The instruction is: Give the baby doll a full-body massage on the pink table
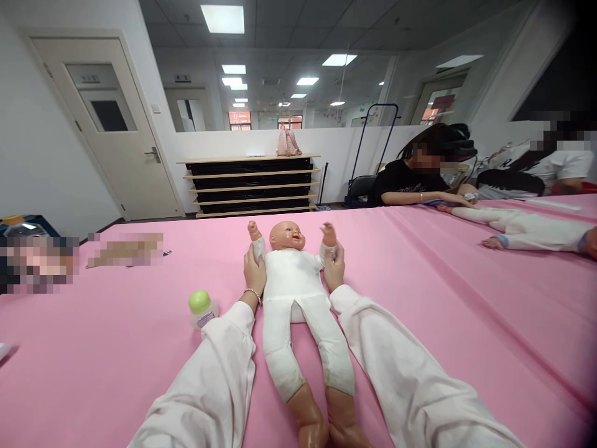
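A baby doll with a white cloth body lies face up on the pink tablecloth, its head at the far end and its bare feet toward me. My left hand, with a beaded bracelet at the wrist, is closed round the doll's arm on the left side. On the other side my right hand is wrapped round the doll's other arm. Both doll arms are bent upward, hands beside the head. A small bottle with a green cap stands left of my left forearm.
Another white-bodied doll lies at the right, where a person in black leans over the table edge. A further person sits beyond. Blurred items lie at the left. Behind the table stand stacked shelves with a pink backpack.
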